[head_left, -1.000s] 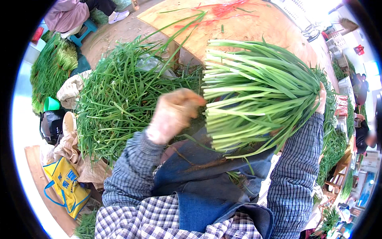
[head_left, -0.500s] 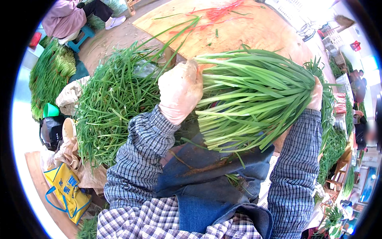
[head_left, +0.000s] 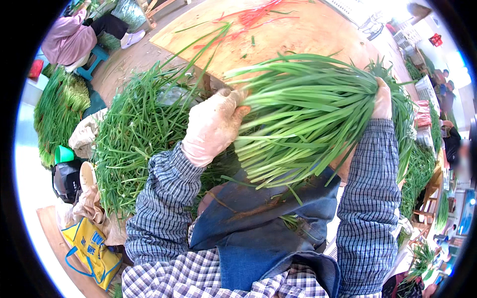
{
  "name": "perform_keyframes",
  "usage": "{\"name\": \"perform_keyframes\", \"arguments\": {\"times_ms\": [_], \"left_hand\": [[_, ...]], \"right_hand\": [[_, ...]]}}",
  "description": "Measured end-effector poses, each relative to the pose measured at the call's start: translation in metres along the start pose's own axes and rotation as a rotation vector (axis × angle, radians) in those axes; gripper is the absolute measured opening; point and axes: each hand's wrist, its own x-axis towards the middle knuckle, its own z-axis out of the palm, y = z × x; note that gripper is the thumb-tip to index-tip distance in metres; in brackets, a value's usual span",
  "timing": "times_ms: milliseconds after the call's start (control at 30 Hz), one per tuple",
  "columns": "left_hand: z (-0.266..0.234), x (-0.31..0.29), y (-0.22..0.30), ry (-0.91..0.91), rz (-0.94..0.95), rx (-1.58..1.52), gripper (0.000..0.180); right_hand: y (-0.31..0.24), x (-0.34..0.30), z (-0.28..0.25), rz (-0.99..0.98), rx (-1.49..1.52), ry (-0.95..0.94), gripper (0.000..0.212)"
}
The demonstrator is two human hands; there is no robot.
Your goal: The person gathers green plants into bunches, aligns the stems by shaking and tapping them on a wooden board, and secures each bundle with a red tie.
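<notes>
A big fanned bunch of garlic chives [head_left: 308, 109] lies across in front of me, pale stalk ends to the left. My right hand [head_left: 382, 99], in a pale thin glove, is closed around its gathered leaves on the right. At the stalk ends, my left hand [head_left: 211, 126] is gloved too, with fingers curled and thumb pressed in against a few stalks; the fingertips are partly hidden. Behind and left of that hand sits a heap of loose green leaves [head_left: 144, 144]. Below the bunch, a soiled blue denim apron [head_left: 248, 218] covers my lap, bits of leaf on it.
A wooden board [head_left: 208, 44] with red strips [head_left: 256, 15] lies ahead. More chives are piled at far left [head_left: 57, 109] and along the right [head_left: 420, 174]. A yellow bag [head_left: 92, 251] stands lower left. Another person [head_left: 69, 39] sits at the upper left.
Both hands and the bunch have shifted slightly left in the picture, as has much of the background. My left hand sits a little lower, and the stalk ends near it are blurred.
</notes>
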Motion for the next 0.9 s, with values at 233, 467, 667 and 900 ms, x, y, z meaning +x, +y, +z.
{"name": "perform_keyframes", "arguments": {"times_ms": [233, 467, 667, 900], "left_hand": [[-0.033, -0.021, -0.061, 0.416, -0.145, 0.027, 0.018], [-0.021, -0.059, 0.037, 0.110, 0.299, -0.090, 0.016], [0.011, -0.050, 0.061, 0.016, 0.373, 0.166, 0.052], [0.031, -0.037, 0.066, -0.024, 0.406, 0.374, 0.056]], "right_hand": [[0.009, -0.019, 0.040, -0.200, -0.430, 0.405, 0.032], [0.033, 0.030, 0.009, -0.322, -0.327, 0.314, 0.020], [0.043, 0.024, 0.011, -0.444, -0.470, 0.258, 0.018], [0.046, 0.033, 0.005, -0.548, -1.282, 0.266, 0.023]]}}
